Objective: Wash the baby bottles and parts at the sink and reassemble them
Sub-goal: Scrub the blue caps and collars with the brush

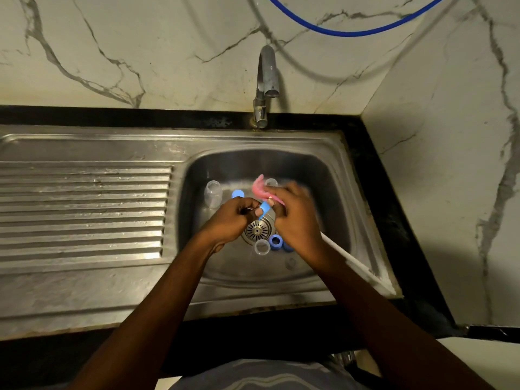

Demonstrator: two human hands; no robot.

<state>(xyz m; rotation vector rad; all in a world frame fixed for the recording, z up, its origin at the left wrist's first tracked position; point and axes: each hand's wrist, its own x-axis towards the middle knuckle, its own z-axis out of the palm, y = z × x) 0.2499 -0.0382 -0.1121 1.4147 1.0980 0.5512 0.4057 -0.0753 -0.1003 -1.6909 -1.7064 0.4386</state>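
1. Over the drain strainer [257, 229] of the sink [323, 170]: left hand [230, 219], fingers curled, pinching the near end of a light-blue part [264, 208] (ring or strip, too blurred to tell which).
2. Just beside it, to the right: right hand [295, 218], fingers curled round a pink cloth [261, 188]; thumb tip touching the far end of the light-blue part; cloth sticking up past the fingertips towards the back of the basin; smeared by motion blur.
3. On the basin floor, left of the hands: a clear bottle [213, 193], upright as far as can be told; just right of it a blue cap [237, 194], partly hidden behind the left hand.
4. Behind the pink cloth: another clear piece [271, 182], only its rim in sight.
5. Nearer the body, just below the strainer: a clear cup [262, 247] with its mouth up; touching it on the right a blue ring [275, 242]; beside that a second blue ring [287, 246], half under the right wrist.
6. From under the right wrist to the basin's near-right rim: a white stick [349, 260], lying slanted.
7. Left of the basin: the ribbed drainboard [84, 209], wet in patches; at the back the faucet [266, 80], spout over the basin; above it a blue hose [351, 32] sagging across the marble wall [140, 52].
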